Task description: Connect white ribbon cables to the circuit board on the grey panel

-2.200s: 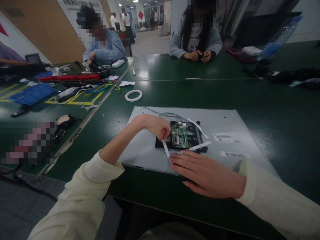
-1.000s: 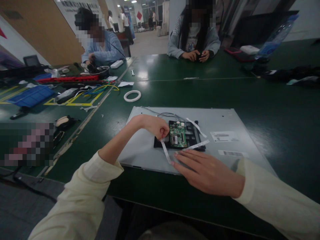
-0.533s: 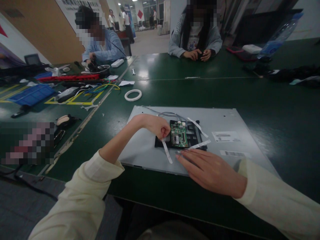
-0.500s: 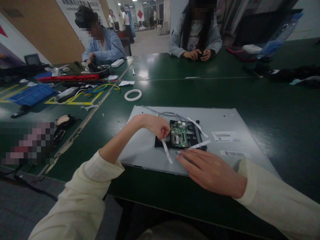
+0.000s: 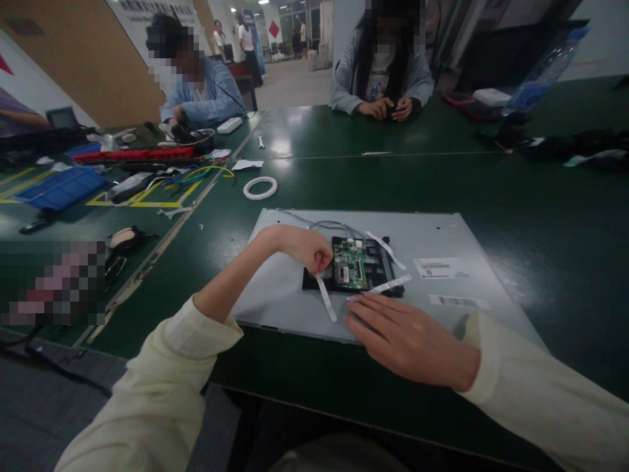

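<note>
A flat grey metal panel (image 5: 275,301) lies on the table, with a green circuit board (image 5: 350,262) in a black bracket (image 5: 310,282) near its middle. My left hand (image 5: 307,248) is closed in a pinch at the upper end of a white tape strip (image 5: 326,300), left of the board. My right hand (image 5: 413,337) rests on the panel with fingers stretched out. Its fingertips touch the near end of a second tape strip (image 5: 393,284) that crosses the bracket's near edge. Another tape strip (image 5: 386,249) runs along the bracket's far right.
Beyond the panel lies a white tape roll (image 5: 260,188). To the left are a blue tray (image 5: 61,187), coloured wires (image 5: 206,172) and a wrench (image 5: 174,212). Two people sit across the table. A plastic bottle (image 5: 545,72) leans at the far right.
The whole view has shifted very slightly. Both hands keep their places on the panel and the tape strips.
</note>
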`<state>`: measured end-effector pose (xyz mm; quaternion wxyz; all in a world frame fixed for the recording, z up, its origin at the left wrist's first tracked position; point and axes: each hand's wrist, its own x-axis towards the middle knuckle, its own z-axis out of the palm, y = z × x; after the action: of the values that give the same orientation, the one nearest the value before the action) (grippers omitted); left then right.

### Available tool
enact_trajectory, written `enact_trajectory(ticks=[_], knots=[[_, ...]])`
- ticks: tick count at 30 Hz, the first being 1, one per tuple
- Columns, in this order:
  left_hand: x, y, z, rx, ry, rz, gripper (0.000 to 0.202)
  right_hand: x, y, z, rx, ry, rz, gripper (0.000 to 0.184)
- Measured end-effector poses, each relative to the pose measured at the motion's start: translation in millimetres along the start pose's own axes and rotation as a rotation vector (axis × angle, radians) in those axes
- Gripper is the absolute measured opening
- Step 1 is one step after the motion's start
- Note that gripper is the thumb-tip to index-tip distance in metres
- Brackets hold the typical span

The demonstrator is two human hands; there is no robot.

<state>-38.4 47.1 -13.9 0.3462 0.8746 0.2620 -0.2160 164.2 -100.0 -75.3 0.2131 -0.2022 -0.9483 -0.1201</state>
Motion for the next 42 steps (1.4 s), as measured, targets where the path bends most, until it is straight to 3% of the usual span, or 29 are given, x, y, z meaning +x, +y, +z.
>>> enact_trajectory(ticks=[22,33,42], knots=[[0.0,-0.8,0.6,0.004,0.007,0.003,0.012,0.8,2.5,-0.8,0.189,-0.077,-0.149,0.026],[1.1,-5.3,0.8,-0.011,0.011,0.038,0.010,6.5,4.2,-4.6,0.328,-0.234,-0.004,0.043],[1.5,-7.8,1.2,-0.035,0.014,0.053,0.010,6.1,5.3,-3.6,0.364,-0.229,-0.053,0.044]])
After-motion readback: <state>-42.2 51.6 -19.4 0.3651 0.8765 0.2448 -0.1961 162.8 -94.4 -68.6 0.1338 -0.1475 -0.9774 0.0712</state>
